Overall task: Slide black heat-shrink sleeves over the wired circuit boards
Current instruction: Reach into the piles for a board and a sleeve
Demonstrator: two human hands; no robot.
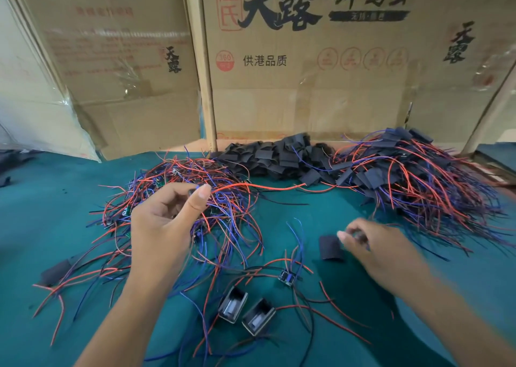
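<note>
Left hand (164,221): my thumb and forefinger pinch a red wire (268,187), which trails away to the right of my fingertips.
Unsleeved pile (181,199): tangled red, blue and black wires with small boards, directly beneath and beyond my left fingers.
Right hand (374,252): blurred; my fingertips pinch a black sleeve (331,248), which lies to their left.
Loose sleeves (279,154): heaped beyond both hands.
Sleeved pile (413,171): beyond my right fingers.
Cloth (432,297): green, beneath everything.

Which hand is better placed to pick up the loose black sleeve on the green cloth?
Right. The right hand has its fingertips at the flat black heat-shrink sleeve, while the left hand pinches red and blue wires.
</note>
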